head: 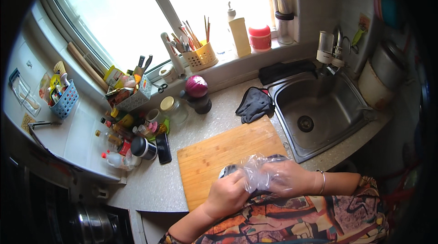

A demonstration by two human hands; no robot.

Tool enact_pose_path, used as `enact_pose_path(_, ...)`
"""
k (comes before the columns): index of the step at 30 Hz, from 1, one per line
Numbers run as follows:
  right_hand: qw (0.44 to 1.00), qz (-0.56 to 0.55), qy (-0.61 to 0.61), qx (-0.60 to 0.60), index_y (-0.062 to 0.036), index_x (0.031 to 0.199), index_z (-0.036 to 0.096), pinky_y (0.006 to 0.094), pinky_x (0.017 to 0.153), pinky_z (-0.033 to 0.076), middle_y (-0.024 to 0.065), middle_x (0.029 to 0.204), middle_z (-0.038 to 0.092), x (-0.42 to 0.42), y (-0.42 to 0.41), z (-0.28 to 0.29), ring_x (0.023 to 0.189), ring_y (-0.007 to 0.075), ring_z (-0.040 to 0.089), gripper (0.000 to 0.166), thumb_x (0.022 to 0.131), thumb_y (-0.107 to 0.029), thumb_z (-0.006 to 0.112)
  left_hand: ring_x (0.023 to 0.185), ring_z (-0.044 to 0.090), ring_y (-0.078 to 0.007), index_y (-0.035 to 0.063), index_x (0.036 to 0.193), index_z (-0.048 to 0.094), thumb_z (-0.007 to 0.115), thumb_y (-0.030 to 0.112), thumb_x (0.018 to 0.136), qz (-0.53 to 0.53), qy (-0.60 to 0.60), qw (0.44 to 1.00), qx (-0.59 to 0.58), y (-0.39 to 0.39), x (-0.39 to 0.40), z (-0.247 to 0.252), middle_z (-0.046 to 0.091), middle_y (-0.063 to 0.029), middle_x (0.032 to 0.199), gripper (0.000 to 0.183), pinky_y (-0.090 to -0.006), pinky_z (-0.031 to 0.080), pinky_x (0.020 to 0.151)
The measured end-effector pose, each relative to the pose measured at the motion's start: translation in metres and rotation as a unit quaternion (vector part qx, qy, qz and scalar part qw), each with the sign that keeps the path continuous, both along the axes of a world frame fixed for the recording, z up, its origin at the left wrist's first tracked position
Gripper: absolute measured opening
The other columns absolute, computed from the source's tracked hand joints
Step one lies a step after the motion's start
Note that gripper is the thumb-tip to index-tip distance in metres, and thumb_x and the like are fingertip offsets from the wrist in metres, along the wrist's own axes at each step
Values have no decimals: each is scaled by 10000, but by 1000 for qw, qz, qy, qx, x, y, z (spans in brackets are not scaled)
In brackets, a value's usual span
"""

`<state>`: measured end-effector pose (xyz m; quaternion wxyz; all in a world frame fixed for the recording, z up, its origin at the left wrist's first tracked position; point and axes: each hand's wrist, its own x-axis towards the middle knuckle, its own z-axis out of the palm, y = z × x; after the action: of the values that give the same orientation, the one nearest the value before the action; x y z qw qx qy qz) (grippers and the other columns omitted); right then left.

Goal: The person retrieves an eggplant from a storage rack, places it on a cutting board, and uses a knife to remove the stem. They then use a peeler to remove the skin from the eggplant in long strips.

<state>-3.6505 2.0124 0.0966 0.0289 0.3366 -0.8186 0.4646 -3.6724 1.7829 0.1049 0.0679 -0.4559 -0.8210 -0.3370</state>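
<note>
My left hand [228, 192] is closed on one side of a crumpled clear plastic bag [256, 172]. On the bag's other side, my right hand [287, 177], with a bracelet at the wrist, grips the plastic too. Both hands are close together over the near edge of a wooden cutting board [222, 148]. Something dark shows behind and under the bag; its kind I cannot tell. A black phone [163, 148] lies left of the board, and a grey cloth [255, 104] lies beyond its far right corner.
A steel sink [308, 107] is at the right. A red cabbage [196, 86] rests on a dark object near the window sill. Bottles, a glass jar [174, 110] and a black-lidded tub [143, 148] stand at the left. Knives and scissors [160, 87] are by the sill basket.
</note>
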Motion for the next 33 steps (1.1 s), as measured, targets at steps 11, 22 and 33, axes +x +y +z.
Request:
enact_pose_path(11, 976, 215, 34, 19, -99, 1008, 606, 385, 531, 473, 107, 759, 603, -6, 5, -8, 614, 329, 595, 176, 850, -174, 625, 580, 622, -242, 146, 842, 678, 710, 165, 739, -131, 6, 987, -97, -27, 6, 3, 627, -40, 714, 109, -346, 493, 484)
enact_pose_path(22, 985, 171, 37, -6, -68, 847, 568, 382, 532, 458, 107, 715, 549, -19, 24, -10, 603, 307, 576, 66, 827, -97, 624, 507, 551, -236, 98, 705, 552, 697, 44, 755, -68, -52, 996, -33, -43, 1, 7, 504, -50, 595, 162, -341, 441, 452)
enact_pose_path(33, 991, -23, -117, -54, -29, 933, 607, 313, 552, 417, 71, 646, 513, -39, 44, -14, 574, 205, 520, 211, 885, -215, 694, 630, 489, -107, 16, 788, 578, 595, 108, 960, 162, -285, 920, 216, -77, -17, -28, 521, -22, 696, 196, -253, 398, 580)
